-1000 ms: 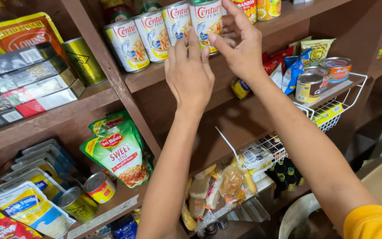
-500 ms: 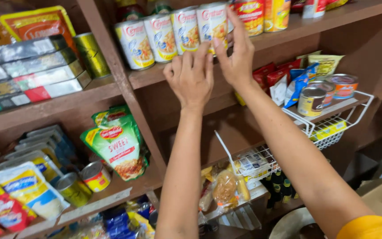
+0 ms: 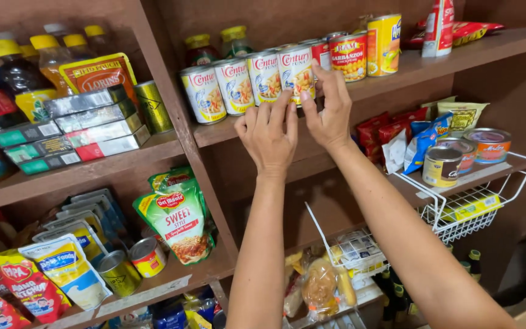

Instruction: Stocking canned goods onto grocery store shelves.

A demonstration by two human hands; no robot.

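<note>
On the upper brown wooden shelf (image 3: 397, 76), your right hand (image 3: 327, 113) pinches the rightmost white-labelled tin can (image 3: 296, 72), your open left hand (image 3: 269, 134) touching beneath it. Three matching cans (image 3: 234, 85) crowd its left; a red-labelled can (image 3: 348, 56) stands right.

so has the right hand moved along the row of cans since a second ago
Cannot tell: right hand rests on the same end white can as before; only the camera clearly shifted.
</note>
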